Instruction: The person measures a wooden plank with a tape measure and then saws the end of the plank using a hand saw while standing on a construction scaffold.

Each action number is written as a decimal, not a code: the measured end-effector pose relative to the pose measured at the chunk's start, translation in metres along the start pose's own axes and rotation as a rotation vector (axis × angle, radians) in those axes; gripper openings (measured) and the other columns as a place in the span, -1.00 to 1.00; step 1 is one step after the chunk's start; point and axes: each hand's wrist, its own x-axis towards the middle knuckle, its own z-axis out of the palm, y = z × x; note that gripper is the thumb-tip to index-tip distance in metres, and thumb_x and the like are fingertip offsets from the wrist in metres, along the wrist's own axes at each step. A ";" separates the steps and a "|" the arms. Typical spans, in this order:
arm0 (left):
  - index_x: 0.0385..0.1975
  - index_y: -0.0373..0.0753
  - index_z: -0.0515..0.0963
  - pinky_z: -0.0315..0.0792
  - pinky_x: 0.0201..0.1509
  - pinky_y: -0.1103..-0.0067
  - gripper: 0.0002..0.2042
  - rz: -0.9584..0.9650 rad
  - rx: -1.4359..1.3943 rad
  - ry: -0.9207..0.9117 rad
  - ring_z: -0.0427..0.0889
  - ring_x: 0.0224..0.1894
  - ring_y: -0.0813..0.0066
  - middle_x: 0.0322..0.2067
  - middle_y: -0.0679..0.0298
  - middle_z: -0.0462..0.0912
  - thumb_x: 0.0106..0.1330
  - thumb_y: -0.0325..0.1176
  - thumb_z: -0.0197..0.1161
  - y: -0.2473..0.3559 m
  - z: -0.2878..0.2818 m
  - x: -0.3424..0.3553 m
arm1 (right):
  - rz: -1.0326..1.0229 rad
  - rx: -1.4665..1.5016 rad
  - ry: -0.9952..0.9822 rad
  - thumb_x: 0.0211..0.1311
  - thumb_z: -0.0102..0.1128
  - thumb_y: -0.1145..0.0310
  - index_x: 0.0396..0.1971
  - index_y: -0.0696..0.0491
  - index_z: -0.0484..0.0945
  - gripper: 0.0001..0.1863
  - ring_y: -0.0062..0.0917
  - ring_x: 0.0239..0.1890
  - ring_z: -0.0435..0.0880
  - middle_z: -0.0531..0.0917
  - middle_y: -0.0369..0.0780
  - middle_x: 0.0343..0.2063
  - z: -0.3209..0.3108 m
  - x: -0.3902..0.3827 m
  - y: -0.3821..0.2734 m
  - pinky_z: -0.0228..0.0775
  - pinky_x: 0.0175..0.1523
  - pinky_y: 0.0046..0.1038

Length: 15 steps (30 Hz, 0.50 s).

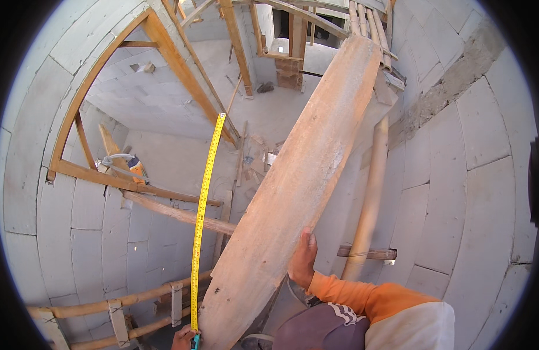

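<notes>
My left hand (182, 338) is closed around the teal case of a tape measure (204, 204) at the bottom edge, partly cut off by the frame. Its yellow blade stretches far out, along the plank's left side, its tip in front of a wooden frame. A long, wide wooden plank (298, 169), worn and dusted with grey, slants from the lower middle to the upper right. On the plank's right edge rests my right hand (303, 262), thumb up on the face and fingers curled round the edge, mostly hidden. My right sleeve is orange.
Left stands a block wall with a wooden window frame (155, 35); an orange-and-black tool (137, 169) lies by its sill. A bamboo ladder (117, 322) is lower left. A bamboo pole (371, 192) and a block wall (456, 175) are right. Wood scraps lie on the floor far below.
</notes>
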 end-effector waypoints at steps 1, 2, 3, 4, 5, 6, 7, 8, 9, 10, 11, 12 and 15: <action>-0.14 -0.18 0.68 0.38 -0.40 0.54 -0.71 0.080 -0.004 0.033 0.46 -0.48 0.51 -0.48 0.28 0.57 0.53 -0.20 0.02 0.014 0.004 0.004 | -0.005 0.048 0.002 0.56 -0.13 -0.04 -0.18 0.16 0.37 -0.52 -0.59 -0.14 0.30 0.36 -0.29 -0.23 0.009 0.010 -0.022 0.28 0.01 -0.47; -0.15 -0.26 0.67 0.43 -0.32 0.54 -0.73 -0.006 -0.121 0.037 0.52 -0.45 0.49 -0.48 0.26 0.59 0.48 -0.26 0.05 0.026 0.008 0.013 | -0.010 0.093 0.004 0.56 -0.13 -0.04 -0.16 0.16 0.38 -0.52 -0.60 -0.14 0.31 0.37 -0.31 -0.23 0.016 0.026 -0.041 0.29 0.00 -0.48; -0.16 -0.34 0.65 0.48 -0.25 0.55 -0.74 -0.089 -0.236 0.044 0.59 -0.42 0.47 -0.48 0.25 0.61 0.44 -0.31 0.08 0.039 0.011 0.027 | -0.002 0.147 -0.020 0.56 -0.13 -0.04 -0.08 0.18 0.39 -0.51 -0.57 -0.10 0.35 0.41 -0.29 -0.18 0.020 0.050 -0.053 0.31 0.05 -0.46; -0.16 -0.41 0.64 0.53 -0.17 0.55 -0.75 -0.175 -0.350 0.051 0.65 -0.39 0.45 -0.48 0.24 0.63 0.40 -0.37 0.11 0.058 0.014 0.040 | 0.009 0.199 -0.044 0.55 -0.12 -0.04 0.01 0.20 0.40 -0.48 -0.55 -0.06 0.40 0.45 -0.27 -0.13 0.026 0.074 -0.065 0.33 0.09 -0.44; -0.18 -0.41 0.64 0.52 -0.21 0.56 -0.76 -0.125 -0.355 0.069 0.63 -0.42 0.47 -0.49 0.27 0.60 0.40 -0.38 0.11 0.079 0.019 0.053 | 0.012 0.245 -0.088 0.56 -0.14 -0.02 0.09 0.22 0.37 -0.46 -0.49 0.01 0.44 0.47 -0.21 -0.05 0.033 0.098 -0.081 0.33 0.17 -0.40; -0.20 -0.41 0.64 0.51 -0.25 0.56 -0.77 -0.076 -0.359 0.081 0.61 -0.45 0.50 -0.50 0.30 0.58 0.39 -0.39 0.11 0.106 0.025 0.070 | 0.013 0.288 -0.127 0.56 -0.15 -0.01 0.18 0.24 0.35 -0.43 -0.43 0.09 0.48 0.50 -0.16 0.03 0.040 0.122 -0.098 0.34 0.24 -0.35; -0.22 -0.40 0.64 0.49 -0.30 0.57 -0.78 -0.091 -0.324 0.059 0.60 -0.47 0.52 -0.50 0.31 0.57 0.39 -0.38 0.10 0.129 0.029 0.088 | 0.021 0.310 -0.177 0.56 -0.18 0.01 0.21 0.24 0.32 -0.43 -0.37 0.14 0.48 0.49 -0.12 0.08 0.045 0.145 -0.120 0.33 0.29 -0.29; -0.24 -0.39 0.64 0.47 -0.35 0.58 -0.78 -0.104 -0.291 0.033 0.59 -0.49 0.54 -0.50 0.32 0.56 0.40 -0.38 0.10 0.151 0.032 0.107 | 0.026 0.330 -0.225 0.56 -0.20 0.03 0.24 0.24 0.30 -0.43 -0.31 0.19 0.49 0.48 -0.07 0.14 0.050 0.167 -0.142 0.33 0.33 -0.23; -0.26 -0.37 0.64 0.46 -0.38 0.58 -0.78 -0.063 -0.282 0.028 0.58 -0.51 0.55 -0.52 0.33 0.55 0.41 -0.37 0.10 0.177 0.039 0.129 | -0.006 0.325 -0.238 0.57 -0.22 0.04 0.27 0.24 0.27 -0.42 -0.27 0.21 0.48 0.47 -0.06 0.16 0.052 0.198 -0.156 0.34 0.33 -0.20; -0.28 -0.35 0.65 0.44 -0.41 0.59 -0.78 -0.026 -0.273 0.019 0.57 -0.53 0.56 -0.53 0.34 0.53 0.42 -0.36 0.10 0.200 0.048 0.150 | -0.036 0.315 -0.246 0.57 -0.25 0.05 0.29 0.25 0.25 -0.41 -0.23 0.23 0.48 0.46 -0.04 0.19 0.052 0.228 -0.166 0.36 0.33 -0.17; -0.30 -0.33 0.66 0.42 -0.42 0.58 -0.78 -0.001 -0.280 0.036 0.54 -0.53 0.58 -0.55 0.35 0.51 0.43 -0.35 0.11 0.213 0.054 0.171 | -0.057 0.305 -0.257 0.56 -0.26 0.03 0.32 0.25 0.22 -0.39 -0.23 0.25 0.48 0.45 -0.04 0.21 0.060 0.247 -0.176 0.35 0.34 -0.18; -0.31 -0.32 0.66 0.40 -0.42 0.58 -0.78 0.024 -0.289 0.050 0.51 -0.53 0.59 -0.57 0.36 0.50 0.43 -0.34 0.11 0.224 0.061 0.195 | -0.079 0.292 -0.265 0.56 -0.27 0.02 0.35 0.24 0.19 -0.37 -0.22 0.27 0.47 0.44 -0.04 0.24 0.068 0.267 -0.186 0.35 0.34 -0.18; -0.32 -0.30 0.68 0.33 -0.43 0.55 -0.77 0.094 -0.111 0.062 0.41 -0.54 0.62 -0.59 0.37 0.48 0.44 -0.33 0.12 0.273 0.092 0.256 | -0.082 0.249 -0.301 0.55 -0.27 0.00 0.38 0.20 0.19 -0.36 -0.21 0.29 0.46 0.44 -0.07 0.26 0.052 0.353 -0.215 0.38 0.31 -0.17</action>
